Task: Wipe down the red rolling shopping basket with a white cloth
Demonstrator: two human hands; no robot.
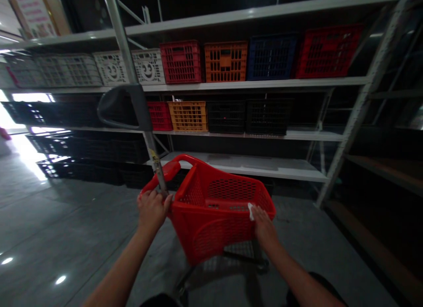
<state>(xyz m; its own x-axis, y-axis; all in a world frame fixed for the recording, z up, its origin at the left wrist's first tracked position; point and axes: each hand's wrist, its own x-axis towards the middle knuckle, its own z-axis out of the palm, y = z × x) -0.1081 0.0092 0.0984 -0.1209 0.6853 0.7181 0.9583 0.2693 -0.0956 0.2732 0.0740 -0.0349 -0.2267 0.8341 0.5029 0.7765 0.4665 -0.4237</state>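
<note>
A red plastic shopping basket on wheels stands in front of me on the grey floor. Its grey pull handle rises on a metal pole at the basket's left end. My left hand is closed around the base of that pole at the rim. My right hand presses a small white cloth against the basket's near right rim, fingers curled on it.
Metal shelving runs across ahead, holding red, orange, blue, white and black plastic crates. More black crates stack low at the left. Another shelf unit stands at the right. The floor is glossy grey.
</note>
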